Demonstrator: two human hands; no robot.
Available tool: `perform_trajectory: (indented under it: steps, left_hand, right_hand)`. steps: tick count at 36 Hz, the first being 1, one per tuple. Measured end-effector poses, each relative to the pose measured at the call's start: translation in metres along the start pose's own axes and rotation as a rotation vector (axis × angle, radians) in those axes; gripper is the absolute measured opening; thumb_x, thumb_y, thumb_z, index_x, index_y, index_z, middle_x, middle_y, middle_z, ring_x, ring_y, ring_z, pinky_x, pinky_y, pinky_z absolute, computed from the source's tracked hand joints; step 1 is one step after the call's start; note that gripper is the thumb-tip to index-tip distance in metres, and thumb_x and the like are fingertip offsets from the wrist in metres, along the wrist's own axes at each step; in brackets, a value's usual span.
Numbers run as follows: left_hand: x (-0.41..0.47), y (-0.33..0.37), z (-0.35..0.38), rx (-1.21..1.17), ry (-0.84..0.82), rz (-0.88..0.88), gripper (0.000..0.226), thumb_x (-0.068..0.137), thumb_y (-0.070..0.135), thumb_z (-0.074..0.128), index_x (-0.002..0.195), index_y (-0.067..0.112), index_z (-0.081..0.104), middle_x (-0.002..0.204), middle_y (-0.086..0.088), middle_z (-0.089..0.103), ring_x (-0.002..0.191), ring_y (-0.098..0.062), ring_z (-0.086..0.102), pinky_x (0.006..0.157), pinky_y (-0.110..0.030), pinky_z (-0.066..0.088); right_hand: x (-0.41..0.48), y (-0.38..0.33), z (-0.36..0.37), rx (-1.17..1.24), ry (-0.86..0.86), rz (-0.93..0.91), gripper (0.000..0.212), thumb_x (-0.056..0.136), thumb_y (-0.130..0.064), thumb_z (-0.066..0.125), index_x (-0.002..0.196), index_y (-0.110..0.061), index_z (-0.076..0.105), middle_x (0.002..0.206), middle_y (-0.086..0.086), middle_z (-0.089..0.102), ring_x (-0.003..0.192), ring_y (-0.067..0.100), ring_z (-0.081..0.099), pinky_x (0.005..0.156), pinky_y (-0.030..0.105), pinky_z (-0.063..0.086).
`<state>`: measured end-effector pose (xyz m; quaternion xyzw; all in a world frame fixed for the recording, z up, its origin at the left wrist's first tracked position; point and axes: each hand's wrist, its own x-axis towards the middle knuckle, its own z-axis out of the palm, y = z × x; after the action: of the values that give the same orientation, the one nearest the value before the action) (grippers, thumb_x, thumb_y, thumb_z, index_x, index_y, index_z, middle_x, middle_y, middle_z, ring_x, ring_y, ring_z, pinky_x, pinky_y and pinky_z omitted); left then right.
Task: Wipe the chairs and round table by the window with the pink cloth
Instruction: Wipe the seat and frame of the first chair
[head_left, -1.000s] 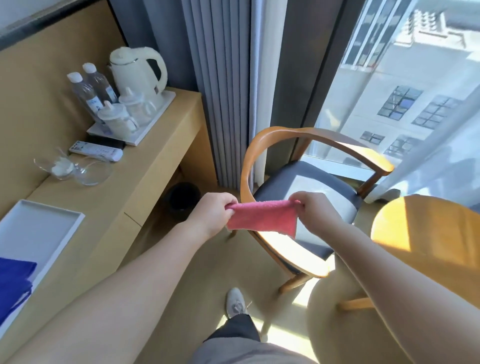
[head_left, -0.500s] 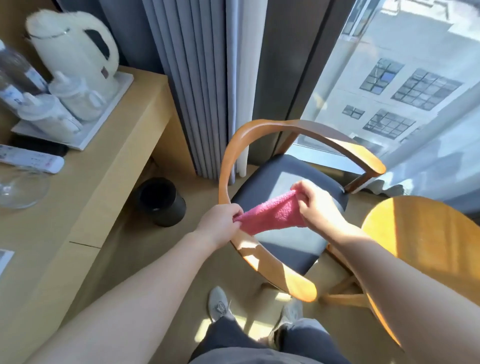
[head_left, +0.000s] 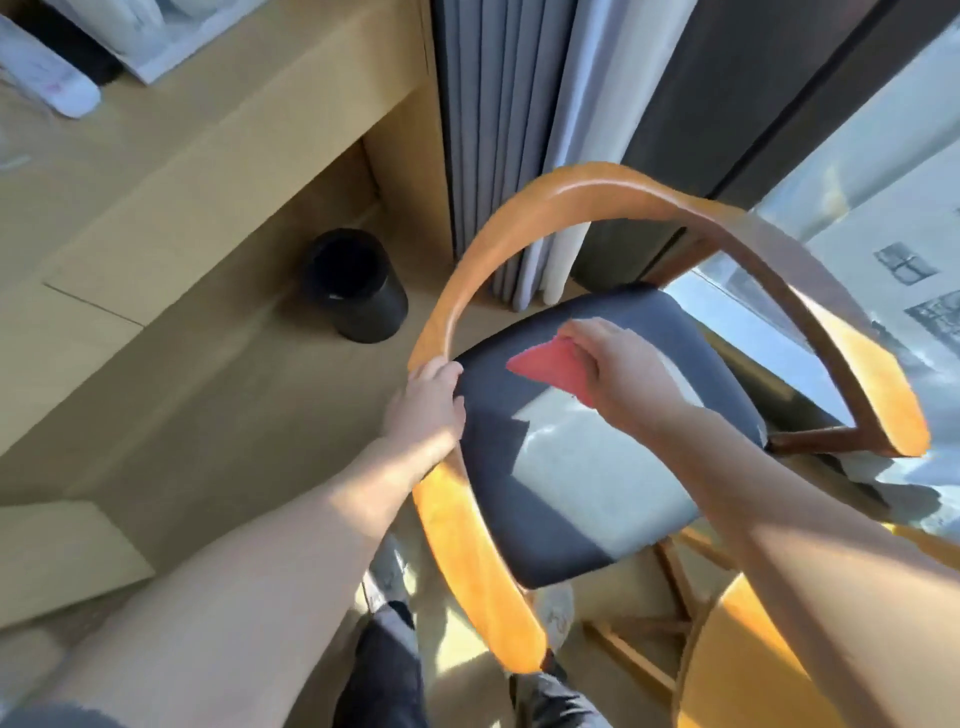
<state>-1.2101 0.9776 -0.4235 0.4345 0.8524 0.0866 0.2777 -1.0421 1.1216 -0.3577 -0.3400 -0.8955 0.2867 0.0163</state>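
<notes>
A wooden chair with a curved orange armrest rail and a dark padded seat stands right below me by the window. My left hand grips the left side of the rail. My right hand holds the pink cloth just over the back part of the seat; whether the cloth touches the seat I cannot tell. An edge of the round wooden table shows at the bottom right, partly hidden by my right arm.
A black waste bin stands on the floor left of the chair. A long wooden desk runs along the left, with a white remote on it. Grey curtains hang behind the chair. My shoes show below the armrest.
I have leaned in over the chair. My left hand let go of the cloth and took hold of the armrest rail. My right hand carried the cloth down toward the seat.
</notes>
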Motion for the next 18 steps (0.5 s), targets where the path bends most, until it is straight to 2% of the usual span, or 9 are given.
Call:
perform_trajectory:
  steps: [1, 3, 5, 6, 7, 9, 12, 15, 18]
  left_hand:
    - [0.003, 0.0, 0.01, 0.022, 0.015, -0.02, 0.035, 0.096, 0.024, 0.046, 0.131, 0.022, 0.045, 0.143, 0.009, 0.036, 0.132, -0.018, 0.034, 0.101, -0.037, 0.039]
    - [0.006, 0.001, 0.028, 0.068, 0.056, -0.039, 0.045, 0.099, 0.024, 0.042, 0.142, 0.022, 0.033, 0.156, 0.006, 0.02, 0.143, -0.015, 0.015, 0.114, -0.032, 0.02]
    - [0.005, 0.001, 0.041, 0.089, 0.12, -0.062, 0.056, 0.1, 0.025, 0.037, 0.152, 0.02, 0.015, 0.161, 0.004, 0.001, 0.147, -0.015, 0.002, 0.116, -0.027, 0.001]
    - [0.005, 0.0, 0.045, 0.081, 0.162, -0.092, 0.06, 0.1, 0.025, 0.036, 0.153, 0.019, 0.009, 0.161, 0.004, -0.003, 0.147, -0.016, -0.001, 0.115, -0.026, -0.003]
    - [0.005, -0.001, 0.048, 0.062, 0.205, -0.125, 0.061, 0.099, 0.025, 0.036, 0.153, 0.018, 0.007, 0.161, 0.003, -0.004, 0.147, -0.016, -0.002, 0.114, -0.026, -0.005]
    - [0.007, -0.006, 0.053, 0.036, 0.278, -0.161, 0.061, 0.098, 0.024, 0.036, 0.153, 0.015, 0.009, 0.161, 0.002, 0.0, 0.147, -0.014, -0.001, 0.115, -0.026, -0.005]
    - [0.009, -0.009, 0.058, 0.047, 0.309, -0.139, 0.06, 0.097, 0.023, 0.037, 0.152, 0.013, 0.015, 0.161, 0.001, 0.005, 0.147, -0.013, 0.001, 0.115, -0.024, -0.006]
    - [0.011, -0.01, 0.061, 0.053, 0.321, -0.129, 0.061, 0.094, 0.023, 0.035, 0.151, 0.012, 0.019, 0.16, 0.0, 0.009, 0.147, -0.013, 0.004, 0.114, -0.023, -0.006]
    - [0.013, -0.011, 0.061, 0.06, 0.314, -0.132, 0.063, 0.09, 0.026, 0.03, 0.151, 0.013, 0.022, 0.159, 0.001, 0.011, 0.147, -0.012, 0.006, 0.114, -0.023, -0.005]
  right_hand:
    - [0.005, 0.009, 0.009, -0.004, -0.012, -0.014, 0.012, 0.098, -0.023, 0.057, 0.107, -0.017, 0.062, 0.095, -0.006, 0.056, 0.08, 0.018, 0.051, 0.066, 0.028, 0.033]
    - [0.014, 0.03, 0.03, -0.015, -0.068, -0.028, 0.017, 0.102, -0.032, 0.05, 0.1, -0.018, 0.061, 0.09, -0.002, 0.057, 0.082, 0.024, 0.056, 0.07, 0.035, 0.042]
    - [0.019, 0.044, 0.048, -0.02, -0.138, -0.005, 0.01, 0.102, -0.029, 0.05, 0.102, -0.024, 0.059, 0.093, -0.003, 0.056, 0.086, 0.025, 0.057, 0.075, 0.037, 0.05]
    - [0.021, 0.048, 0.054, -0.013, -0.165, 0.008, 0.006, 0.101, -0.027, 0.052, 0.101, -0.028, 0.057, 0.094, -0.005, 0.055, 0.087, 0.024, 0.056, 0.075, 0.038, 0.051]
    - [0.023, 0.05, 0.058, 0.005, -0.186, 0.011, 0.006, 0.098, -0.025, 0.054, 0.102, -0.03, 0.056, 0.095, -0.007, 0.054, 0.088, 0.023, 0.056, 0.075, 0.038, 0.052]
    - [0.029, 0.05, 0.064, -0.006, -0.228, -0.014, 0.022, 0.09, -0.018, 0.06, 0.11, -0.028, 0.057, 0.101, -0.004, 0.056, 0.092, 0.025, 0.056, 0.074, 0.035, 0.05]
    - [0.045, 0.047, 0.075, -0.044, -0.319, 0.034, 0.035, 0.085, -0.013, 0.055, 0.12, -0.019, 0.056, 0.11, 0.001, 0.055, 0.097, 0.026, 0.056, 0.073, 0.026, 0.04]
    - [0.078, 0.059, 0.106, -0.186, -0.348, -0.011, 0.047, 0.091, -0.007, 0.045, 0.137, -0.02, 0.046, 0.118, 0.005, 0.051, 0.108, 0.029, 0.055, 0.08, 0.031, 0.046]
    - [0.105, 0.074, 0.137, -0.275, -0.339, -0.012, 0.065, 0.084, 0.004, 0.046, 0.146, -0.015, 0.038, 0.122, 0.011, 0.05, 0.112, 0.034, 0.051, 0.084, 0.038, 0.047]
